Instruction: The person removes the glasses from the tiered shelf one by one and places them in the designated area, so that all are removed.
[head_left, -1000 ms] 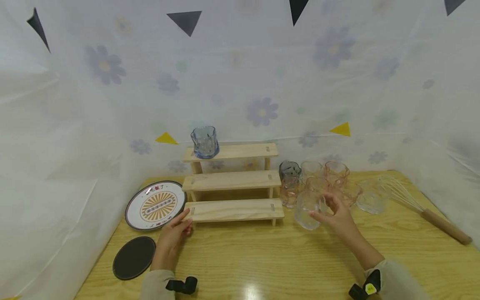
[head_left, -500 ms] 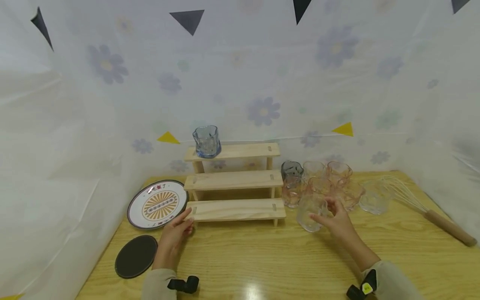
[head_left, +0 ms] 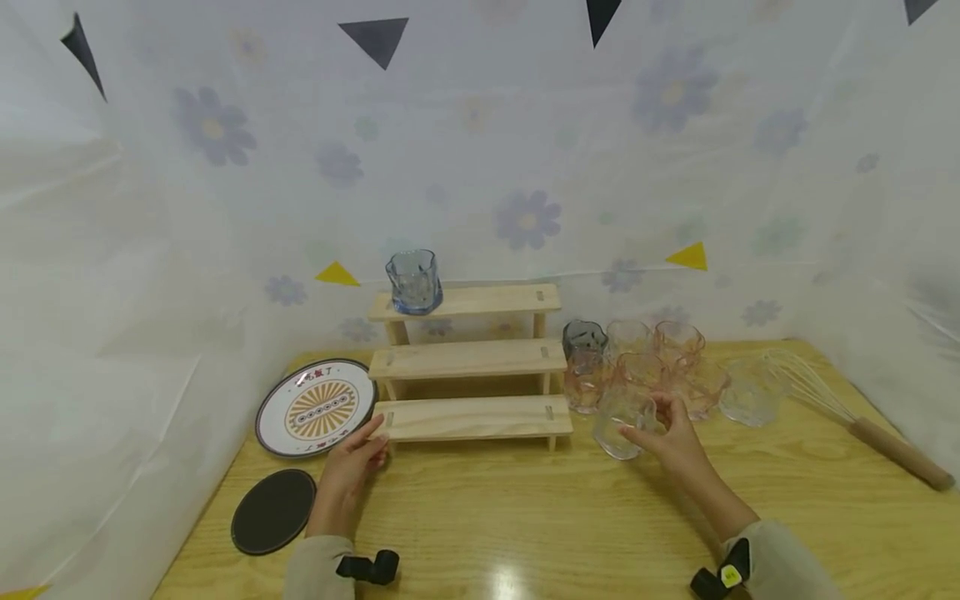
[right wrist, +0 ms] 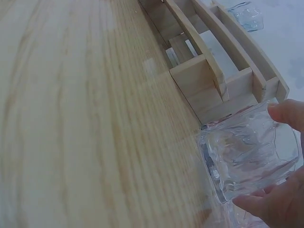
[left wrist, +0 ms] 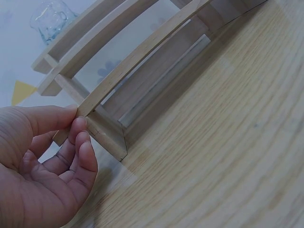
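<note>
My left hand (head_left: 347, 477) pinches the left end of the lowest board of a three-tier wooden shelf (head_left: 472, 419). In the left wrist view the thumb lies along the board's end (left wrist: 123, 71), with fingertips curled below it. Right of the shelf, my right hand (head_left: 678, 446) grips a clear wavy glass (head_left: 617, 429) between thumb and fingers. The right wrist view shows this glass (right wrist: 247, 149) tilted, close to the shelf's end, with its base toward the tabletop. A blue glass (head_left: 414, 285) stands at the left of the top tier; the two lower tiers carry nothing.
Behind the held glass stand a dark grey glass (head_left: 585, 337) and several pink and clear glasses (head_left: 678, 342). Farther right are another clear glass (head_left: 750, 396) and a whisk (head_left: 896, 450). At left lie a patterned plate (head_left: 318, 408) and a black round mat (head_left: 273, 511).
The head view has shifted slightly. Both hands keep their holds on the shelf and the clear glass, in nearly the same places.
</note>
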Motion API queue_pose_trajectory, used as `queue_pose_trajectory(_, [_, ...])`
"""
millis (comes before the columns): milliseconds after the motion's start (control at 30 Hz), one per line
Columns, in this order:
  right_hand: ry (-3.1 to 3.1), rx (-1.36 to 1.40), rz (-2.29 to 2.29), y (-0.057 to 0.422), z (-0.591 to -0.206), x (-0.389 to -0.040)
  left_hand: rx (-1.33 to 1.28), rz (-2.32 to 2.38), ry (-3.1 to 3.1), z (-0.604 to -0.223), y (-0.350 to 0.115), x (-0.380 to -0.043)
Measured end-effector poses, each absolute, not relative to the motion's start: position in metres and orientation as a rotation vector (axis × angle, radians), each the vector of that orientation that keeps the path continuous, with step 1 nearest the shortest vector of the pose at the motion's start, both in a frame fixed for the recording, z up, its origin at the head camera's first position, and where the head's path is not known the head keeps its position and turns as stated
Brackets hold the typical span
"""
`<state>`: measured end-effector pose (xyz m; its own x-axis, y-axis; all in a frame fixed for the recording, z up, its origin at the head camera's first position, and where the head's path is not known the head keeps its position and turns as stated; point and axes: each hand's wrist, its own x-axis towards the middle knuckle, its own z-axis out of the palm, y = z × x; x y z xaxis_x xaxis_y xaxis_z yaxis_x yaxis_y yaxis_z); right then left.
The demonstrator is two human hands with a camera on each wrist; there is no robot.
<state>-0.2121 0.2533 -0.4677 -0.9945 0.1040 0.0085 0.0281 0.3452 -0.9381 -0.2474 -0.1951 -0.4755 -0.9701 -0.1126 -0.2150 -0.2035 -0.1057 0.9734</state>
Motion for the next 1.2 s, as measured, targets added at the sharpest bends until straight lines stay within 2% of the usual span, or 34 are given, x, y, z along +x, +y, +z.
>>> queue_pose_trajectory(400, [-2.528, -0.123, 1.678, 0.259, -0.469, -0.205, -0.355, 2.261, 2.065, -0.476, -0.191, -0.247])
queue_pose_trajectory(700, [-2.467, -0.026, 1.6, 0.267, -0.45, -0.2, -0.348, 2.259, 2.082, -0.48, -0.192, -0.248])
queue_pose_trajectory(933, [-2.351, 0.104, 1.487, 0.26, -0.421, -0.214, -0.341, 2.249, 2.082, -0.478, -0.194, -0.247])
queue_pose_trajectory(1200, [-2.291, 0.256, 1.562, 0.239, -0.389, -0.249, -0.314, 2.269, 2.068, -0.476, -0.195, -0.246])
